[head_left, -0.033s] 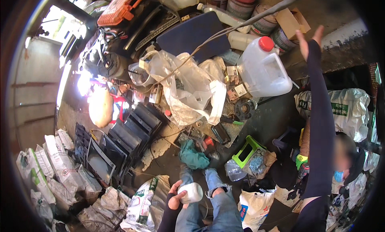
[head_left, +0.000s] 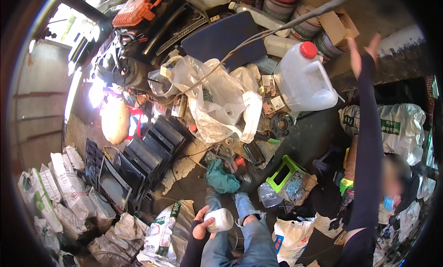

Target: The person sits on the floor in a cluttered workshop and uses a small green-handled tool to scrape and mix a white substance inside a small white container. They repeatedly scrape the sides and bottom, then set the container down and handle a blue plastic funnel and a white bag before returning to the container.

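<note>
- Cardboard box (head_left: 333,29) stood open, upper right.
- Right hand (head_left: 362,58), fingers spread, looked empty just beside it; contact was unclear.
- Left hand (head_left: 201,224) curled around a white cylinder (head_left: 221,220), over the jeans (head_left: 259,239); a steady grip seemed best.

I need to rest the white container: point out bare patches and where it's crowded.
Widest bare patch: the dark floor between the clear jug and the green stool. A narrower strip seems free between the torn board and the teal cloth. It is crowded around the plastic bag, with small cartons close by; the white container is in the left hand.
</note>
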